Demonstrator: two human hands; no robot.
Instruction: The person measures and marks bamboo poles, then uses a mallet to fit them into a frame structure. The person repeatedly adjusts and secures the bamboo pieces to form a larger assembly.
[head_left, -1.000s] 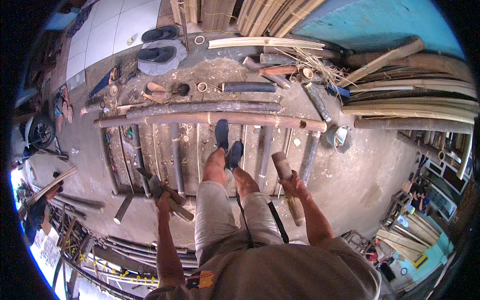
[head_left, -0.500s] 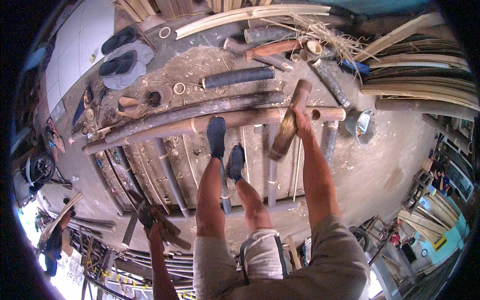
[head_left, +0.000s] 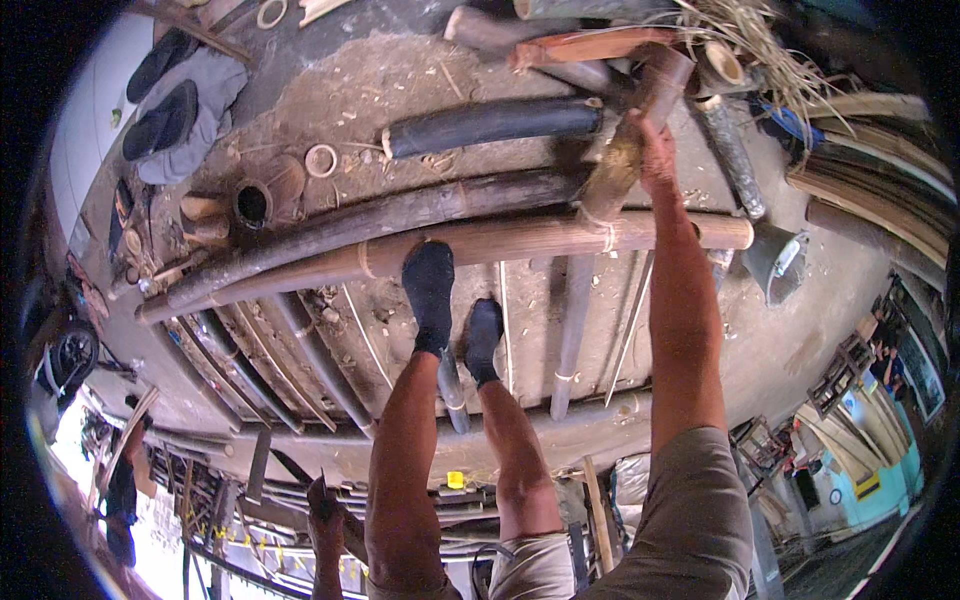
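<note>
My right hand (head_left: 655,150) is wrapped round a short, thick bamboo length (head_left: 625,160), brown with a worn tan part. It is held tilted, its lower end at or just above the long brown bamboo pole (head_left: 500,240); contact cannot be told. My sock-covered left foot (head_left: 430,290) rests on that pole, and my other foot (head_left: 486,330) is nearer, between the crosspieces. At the lower left, my left hand (head_left: 325,505) is closed on a dark tool, its fingers partly hidden. A dark, blade-like part (head_left: 290,467) shows beside it; the exact kind is unclear.
Bamboo crosspieces (head_left: 572,340) run from the long pole to a nearer one. A dark bamboo length (head_left: 490,128) lies beyond. A grey bucket (head_left: 772,265) stands right, near stacked strips (head_left: 880,180). Sandals (head_left: 165,120) lie at the far left; another person (head_left: 125,480) is at lower left.
My right hand has moved up and right with the bamboo length. My left hand has dropped lower with its tool. The view has shifted closer over the poles.
</note>
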